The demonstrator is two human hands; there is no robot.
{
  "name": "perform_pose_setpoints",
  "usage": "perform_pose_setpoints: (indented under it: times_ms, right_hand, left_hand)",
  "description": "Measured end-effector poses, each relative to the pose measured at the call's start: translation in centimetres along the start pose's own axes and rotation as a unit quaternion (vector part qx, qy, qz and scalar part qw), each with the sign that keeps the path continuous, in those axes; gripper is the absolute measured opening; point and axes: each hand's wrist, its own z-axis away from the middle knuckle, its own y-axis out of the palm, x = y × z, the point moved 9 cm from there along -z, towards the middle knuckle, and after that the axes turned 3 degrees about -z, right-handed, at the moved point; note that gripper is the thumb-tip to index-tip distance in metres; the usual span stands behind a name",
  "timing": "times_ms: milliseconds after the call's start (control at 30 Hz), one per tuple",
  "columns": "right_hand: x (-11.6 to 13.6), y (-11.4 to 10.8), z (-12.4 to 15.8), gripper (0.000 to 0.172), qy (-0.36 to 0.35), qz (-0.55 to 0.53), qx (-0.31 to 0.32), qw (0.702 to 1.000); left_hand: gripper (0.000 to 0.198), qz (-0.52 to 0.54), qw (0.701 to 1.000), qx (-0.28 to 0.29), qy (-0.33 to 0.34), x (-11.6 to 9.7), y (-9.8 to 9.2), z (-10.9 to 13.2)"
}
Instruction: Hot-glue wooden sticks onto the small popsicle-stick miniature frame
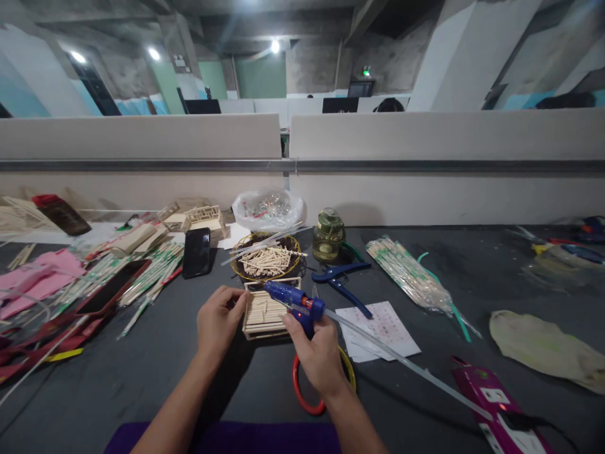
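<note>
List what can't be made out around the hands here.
Head view:
Red ring: half hidden under the right hand.
Glue gun tip: too small to tell whether it touches the stick panel.
Printed sheet: print too small to read.
Pink box: cut off by the bottom edge.

A craft workshop — partitioned workbench (142, 391) strewn with bamboo sticks (406, 268), glue gun (293, 299), pliers (341, 279).

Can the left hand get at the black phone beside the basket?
Probably yes: the phone lies just beyond the left hand, with bare table between. But that hand is holding the stick panel; the right hand holds the glue gun.
</note>
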Motion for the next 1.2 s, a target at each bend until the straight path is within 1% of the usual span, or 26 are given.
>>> perform_pose_setpoints:
  times_ms: [267,500,767,967,1200]
  right_hand:
    - [0.3,0.0,-0.2,0.027,-0.003,0.005,0.001,1.0]
    - [0.0,0.0,0.0,0.028,-0.001,-0.001,-0.001,1.0]
    - [0.0,0.0,-0.1,0.027,0.005,-0.004,0.002,1.0]
    - [0.3,-0.4,-0.1,0.025,-0.006,0.004,-0.01,1.0]
    - [0.2,-0.3,0.0,0.024,-0.01,-0.003,-0.008,1.0]
  left_hand:
    - [0.027,-0.003,1.0,0.003,0.01,-0.1,0.0,0.0]
    - [0.028,0.002,1.0,-0.001,0.015,-0.2,0.0,0.0]
    - [0.026,0.004,1.0,0.004,0.009,-0.1,-0.1,-0.1]
    - [0.026,0.025,0.999,-0.024,0.009,0.3,-1.0,-0.2]
    - [0.025,0.041,0.999,-0.026,0.005,0.3,-0.9,-0.3]
